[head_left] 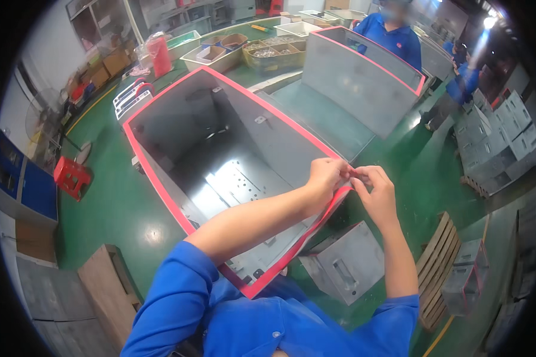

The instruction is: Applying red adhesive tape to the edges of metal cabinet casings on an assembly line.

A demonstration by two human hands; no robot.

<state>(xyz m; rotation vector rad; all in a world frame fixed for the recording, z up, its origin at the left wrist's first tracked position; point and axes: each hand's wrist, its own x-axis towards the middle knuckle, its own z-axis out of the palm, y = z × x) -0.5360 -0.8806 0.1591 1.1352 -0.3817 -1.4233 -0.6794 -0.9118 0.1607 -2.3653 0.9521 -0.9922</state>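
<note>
A large grey metal cabinet box (280, 149) lies open side up in front of me, with pink-red strip (178, 209) along its rim. At the box's right corner my left hand (329, 177) is closed, its fingers pinching the strip. My right hand (375, 189) meets it there, thumb and fingers closed on the same strip. From the hands, a loose length of red strip (333, 205) curves down toward the near rim. Inside the box, the bare metal floor (226, 184) shows rows of small holes. The fingertips partly hide the strip between them.
Below my right forearm stands a smaller grey metal box (346, 262) with a handle slot. A second red-edged cabinet (357, 77) stands beyond, with a co-worker (393, 37) behind it. Parts bins (274, 55) line the back. At left is a red stool (72, 177); at right, a wooden pallet (439, 268).
</note>
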